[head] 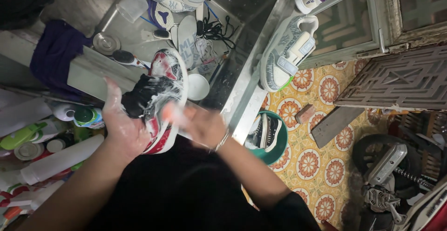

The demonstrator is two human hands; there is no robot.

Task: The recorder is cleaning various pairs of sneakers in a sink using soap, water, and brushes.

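Across the upper middle of the view spreads a wet stainless-steel sink (260, 7), its rim running from eleven o'clock down to five o'clock. At three o'clock from it lies a floor of cream tiles with orange flower medallions (316, 166), and on the sink's right edge rests a grey-and-white high-top sneaker with straps (286, 52), sole toward the tiles. At nine o'clock a dark purple cloth (56, 49) hangs over the sink's near wall.

Over the sink's lower edge, near the centre of the picture, sits a red, white and black sneaker covered in soap foam (158, 96). The left hand (123, 126), wet and soapy, grips this sneaker from its seven o'clock side, palm against the dark upper and fingers wrapped on it. The right hand (200, 126) is at the shoe's four o'clock, blurred; it touches the sole edge, but whether its fingers are closed on anything I cannot tell. A thin bracelet circles that wrist.

At five o'clock from the shoe stands a green plastic basin (279, 147) holding a black-and-white low sneaker (265, 133). Inside the sink at twelve o'clock lie loose white insoles (186, 33), black laces (216, 28) and a small white bowl (199, 87). White plastic bottles (60, 159) cluster at eight o'clock.
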